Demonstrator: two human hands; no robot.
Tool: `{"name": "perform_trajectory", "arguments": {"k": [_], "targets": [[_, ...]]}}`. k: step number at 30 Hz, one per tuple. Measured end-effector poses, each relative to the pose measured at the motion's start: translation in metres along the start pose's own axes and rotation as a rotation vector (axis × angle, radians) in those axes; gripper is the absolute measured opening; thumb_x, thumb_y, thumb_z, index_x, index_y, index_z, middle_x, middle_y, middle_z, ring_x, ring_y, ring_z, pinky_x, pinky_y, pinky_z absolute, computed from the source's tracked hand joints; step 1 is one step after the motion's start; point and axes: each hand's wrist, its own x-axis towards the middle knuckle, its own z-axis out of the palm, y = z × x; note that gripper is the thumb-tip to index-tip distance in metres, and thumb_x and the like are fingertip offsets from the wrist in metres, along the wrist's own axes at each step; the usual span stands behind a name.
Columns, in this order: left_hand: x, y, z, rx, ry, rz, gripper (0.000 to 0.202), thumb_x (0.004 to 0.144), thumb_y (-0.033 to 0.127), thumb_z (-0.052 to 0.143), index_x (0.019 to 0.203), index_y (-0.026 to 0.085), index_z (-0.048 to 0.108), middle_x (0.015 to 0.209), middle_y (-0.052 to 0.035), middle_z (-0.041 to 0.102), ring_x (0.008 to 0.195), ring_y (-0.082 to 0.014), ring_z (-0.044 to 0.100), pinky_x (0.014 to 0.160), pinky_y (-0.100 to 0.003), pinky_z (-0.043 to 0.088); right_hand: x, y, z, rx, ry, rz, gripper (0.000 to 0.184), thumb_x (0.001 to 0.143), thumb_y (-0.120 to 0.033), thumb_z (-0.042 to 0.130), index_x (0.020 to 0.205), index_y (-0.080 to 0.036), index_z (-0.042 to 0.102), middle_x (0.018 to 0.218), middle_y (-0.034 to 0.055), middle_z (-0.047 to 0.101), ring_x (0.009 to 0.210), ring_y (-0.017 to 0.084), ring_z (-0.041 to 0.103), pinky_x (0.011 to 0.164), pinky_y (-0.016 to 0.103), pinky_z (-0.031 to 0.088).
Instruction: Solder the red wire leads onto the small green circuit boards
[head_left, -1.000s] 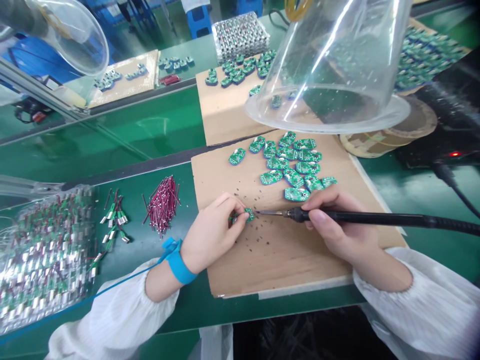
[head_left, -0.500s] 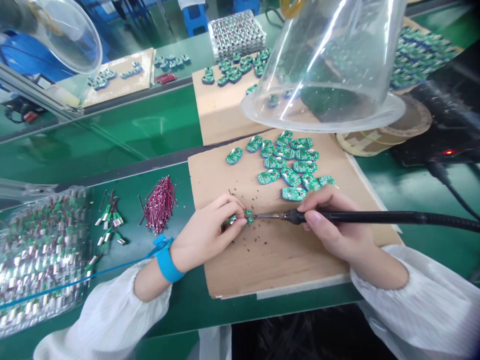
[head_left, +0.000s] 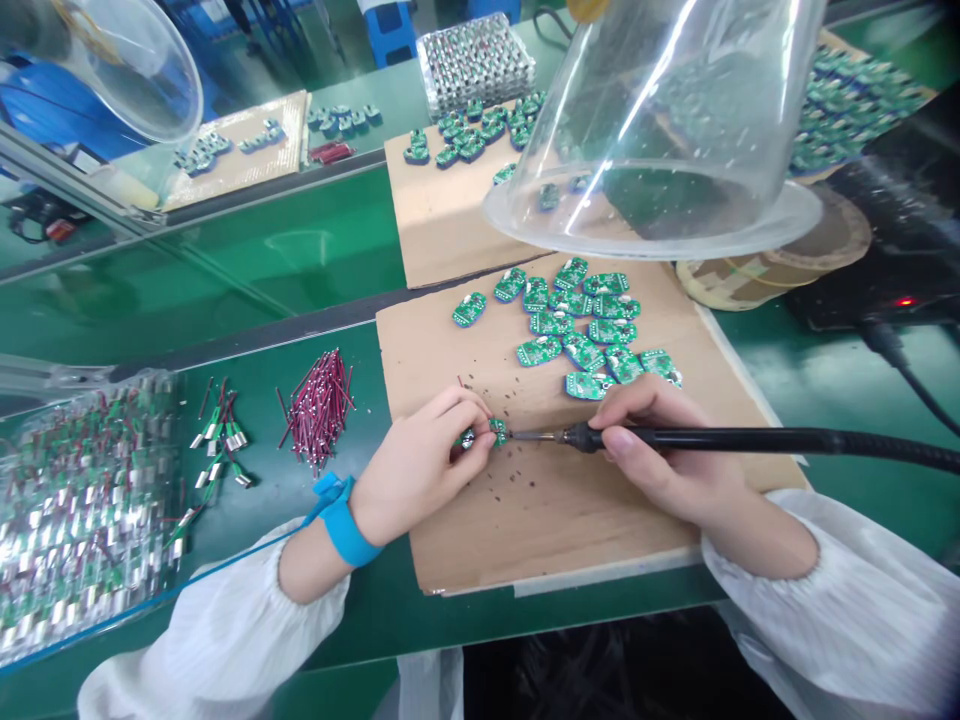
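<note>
My left hand (head_left: 431, 452), with a blue strap (head_left: 346, 525) round its wrist, is closed on a small green circuit board (head_left: 498, 431) above the cardboard sheet (head_left: 480, 550). Its fingers cover most of that board, and a bit of red wire pokes up by the fingertips. A black soldering iron (head_left: 697, 438) lies across my right hand (head_left: 667, 450), gripped between thumb and fingers. The iron's metal tip points left and meets the board's right edge, or nearly so; actual contact is too small to tell. Dark specks are scattered on the cardboard around it.
Several green circuit boards (head_left: 551, 323) lie on the cardboard's far half. To the left are a pile of red wires (head_left: 319, 410), some wired metal parts (head_left: 221, 430) and a plastic-wrapped batch (head_left: 82, 510). A clear funnel-shaped hood (head_left: 660, 130) hangs low, near a tape roll (head_left: 772, 265).
The left wrist and sleeve have shifted slightly right. The soldering iron has moved a little, its tip staying by the board. Both hands keep their hold.
</note>
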Motion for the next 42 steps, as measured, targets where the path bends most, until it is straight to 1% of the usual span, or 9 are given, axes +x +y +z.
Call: {"name": "perform_trajectory", "arguments": {"k": [7, 15, 17, 21, 23, 29, 37, 40, 42], "targets": [[0.000, 0.001, 0.000, -0.002, 0.010, 0.005, 0.009, 0.100, 0.020, 0.054, 0.091, 0.020, 0.057, 0.110, -0.0009, 0.064, 0.083, -0.0130, 0.062, 0.074, -0.029, 0.047, 0.000, 0.000, -0.001, -0.029, -0.008, -0.026, 0.006, 0.094, -0.030, 0.067, 0.095, -0.026, 0.063, 0.076, 0.0008, 0.064, 0.057, 0.015, 0.058, 0.050, 0.031, 0.045], [0.000, 0.000, 0.000, -0.013, 0.009, 0.010, 0.010, 0.100, 0.021, 0.055, 0.091, 0.020, 0.057, 0.110, -0.0023, 0.065, 0.086, -0.0145, 0.061, 0.074, -0.029, 0.048, -0.003, 0.005, -0.003, 0.006, -0.093, -0.034, 0.009, 0.091, -0.028, 0.069, 0.097, -0.027, 0.062, 0.077, 0.0010, 0.064, 0.061, 0.018, 0.060, 0.054, 0.034, 0.045], [0.000, -0.001, 0.000, -0.019, 0.009, 0.008, 0.009, 0.100, 0.020, 0.055, 0.091, 0.020, 0.058, 0.110, -0.0022, 0.065, 0.087, -0.0146, 0.061, 0.076, -0.030, 0.048, -0.002, 0.005, -0.003, 0.035, -0.054, -0.033, 0.007, 0.093, -0.029, 0.068, 0.097, -0.027, 0.063, 0.078, 0.0013, 0.064, 0.061, 0.018, 0.059, 0.054, 0.034, 0.045], [0.000, -0.001, 0.000, -0.029, 0.011, 0.013, 0.009, 0.100, 0.021, 0.055, 0.091, 0.020, 0.058, 0.110, -0.0027, 0.064, 0.084, -0.0143, 0.061, 0.075, -0.030, 0.048, 0.000, 0.005, 0.000, 0.174, 0.188, -0.008, 0.010, 0.096, -0.036, 0.064, 0.092, -0.027, 0.063, 0.079, 0.0012, 0.061, 0.057, 0.016, 0.054, 0.050, 0.033, 0.042], [0.001, -0.001, 0.000, -0.033, 0.018, 0.015, 0.010, 0.100, 0.021, 0.055, 0.090, 0.020, 0.057, 0.108, -0.0027, 0.064, 0.084, -0.0145, 0.060, 0.074, -0.030, 0.047, 0.001, 0.006, 0.002, 0.221, 0.258, 0.018, 0.013, 0.096, -0.037, 0.064, 0.089, -0.026, 0.062, 0.074, -0.0001, 0.059, 0.054, 0.015, 0.052, 0.048, 0.032, 0.039], [0.001, -0.002, 0.000, -0.037, 0.028, 0.028, 0.010, 0.099, 0.019, 0.055, 0.090, 0.020, 0.057, 0.108, -0.0029, 0.065, 0.087, -0.0149, 0.060, 0.076, -0.030, 0.047, 0.003, 0.005, 0.002, 0.156, 0.195, -0.003, 0.012, 0.096, -0.035, 0.065, 0.089, -0.026, 0.063, 0.079, 0.0001, 0.061, 0.057, 0.015, 0.055, 0.053, 0.033, 0.044], [0.002, -0.002, -0.003, -0.046, 0.021, 0.032, 0.010, 0.096, 0.014, 0.055, 0.088, 0.019, 0.058, 0.110, -0.0034, 0.067, 0.090, -0.0162, 0.063, 0.081, -0.032, 0.050, 0.002, 0.005, 0.000, 0.085, 0.171, -0.018, 0.013, 0.097, -0.036, 0.064, 0.088, -0.026, 0.062, 0.077, 0.0015, 0.061, 0.058, 0.016, 0.057, 0.051, 0.033, 0.045], [0.001, -0.002, -0.009, -0.051, -0.033, 0.053, 0.007, 0.097, 0.016, 0.056, 0.093, 0.020, 0.059, 0.116, -0.0047, 0.066, 0.097, -0.0174, 0.065, 0.087, -0.033, 0.053, -0.001, 0.009, -0.001, 0.045, 0.205, -0.026, 0.010, 0.096, -0.034, 0.064, 0.090, -0.026, 0.063, 0.077, 0.0016, 0.062, 0.058, 0.017, 0.059, 0.051, 0.032, 0.047], [-0.003, -0.004, -0.013, -0.057, -0.126, 0.100, 0.007, 0.097, 0.024, 0.062, 0.104, 0.021, 0.061, 0.129, -0.0078, 0.062, 0.108, -0.0198, 0.065, 0.092, -0.034, 0.054, 0.000, 0.009, -0.002, 0.001, 0.260, -0.042, 0.010, 0.096, -0.034, 0.064, 0.090, -0.027, 0.064, 0.073, 0.0014, 0.062, 0.058, 0.018, 0.060, 0.051, 0.032, 0.048]]}}
